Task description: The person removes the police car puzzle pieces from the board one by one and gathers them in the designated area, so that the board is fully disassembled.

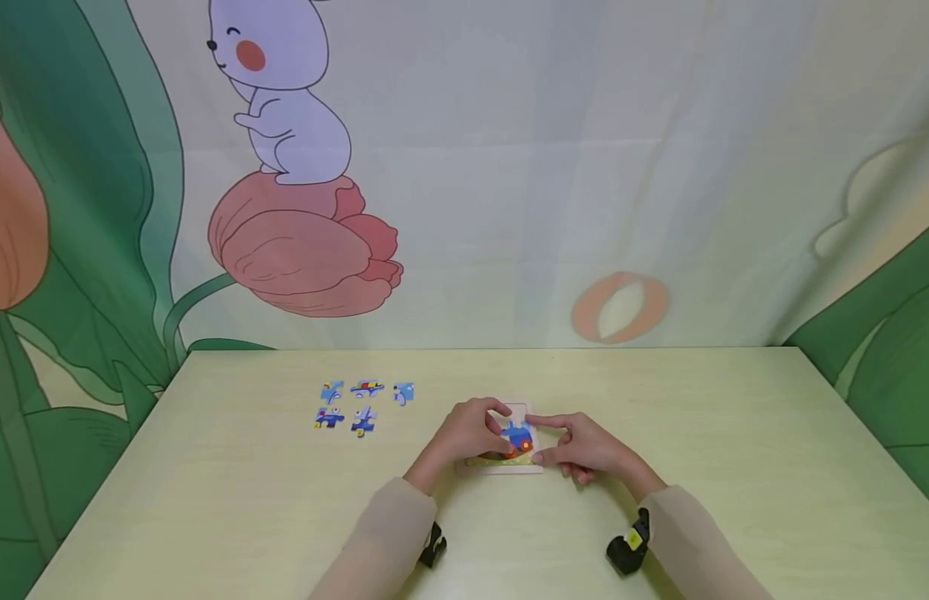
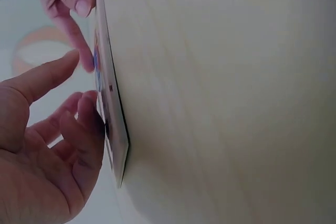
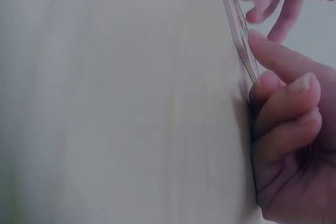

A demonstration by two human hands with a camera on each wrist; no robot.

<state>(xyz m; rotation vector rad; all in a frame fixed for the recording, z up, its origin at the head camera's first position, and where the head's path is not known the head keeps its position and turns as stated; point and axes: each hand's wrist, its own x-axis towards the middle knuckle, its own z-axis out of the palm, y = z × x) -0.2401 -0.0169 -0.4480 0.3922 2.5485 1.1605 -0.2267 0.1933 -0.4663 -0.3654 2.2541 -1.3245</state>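
A shallow jigsaw puzzle tray (image 1: 501, 470) with a pale rim lies flat on the table. Assembled pieces in it show a blue vehicle (image 1: 518, 436) with red and yellow wheels. Over the tray's left part is my left hand (image 1: 467, 431), thumb and index finger apart with nothing between them. In the left wrist view, other fingers of this left hand (image 2: 58, 150) curl down at the tray's edge. My right hand (image 1: 584, 446) stretches its index finger onto the tray's right side, its thumb at the lower right edge. The right hand's remaining fingers (image 3: 289, 114) fold against the table.
Several loose jigsaw pieces (image 1: 362, 421) in blue, red and yellow lie left of the tray, in two rough rows. Behind the table (image 1: 232, 500) hangs a cloth backdrop (image 1: 509, 167) printed with a rabbit and flowers. Black wrist cameras (image 1: 629, 552) sit on both wrists.
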